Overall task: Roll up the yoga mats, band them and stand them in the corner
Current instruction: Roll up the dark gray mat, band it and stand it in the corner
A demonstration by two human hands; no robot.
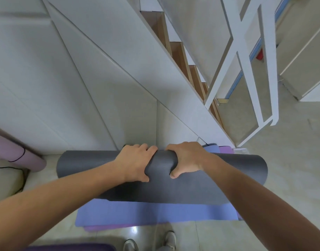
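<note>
Standing at the bottom edge of the frame are two pale shoes (150, 241), with a dark purple mat edge (68, 248) at the lower left beside them. Just beyond the shoes two mats lie flat on the tiled floor (291, 160), one on the other: a blue mat (155, 212) on top and a purple mat (108, 227) under it, only a thin strip of the purple one showing at the near edge and a corner at the far right. Across the blue mat lies one grey mat (228, 178), mostly rolled into a thick tube that runs left to right through the middle of the frame. Both hands grasp this roll side by side near its middle. The left hand (135, 162) has its fingers curled over the far side and the thumb pressed into the near side. The right hand (186, 158) grips the same way, thumb tip dug into the foam, so the roll is pinched in between them. At the left edge a fourth mat, a pink rolled mat (17, 154), lies on the floor with one black band (19, 157) round it; a black cable (19, 176) trails near it. Beyond the mats rises a white panelled wall (65, 87), and at the upper right a staircase (182, 60) with wooden steps and a white railing (246, 60)
</note>
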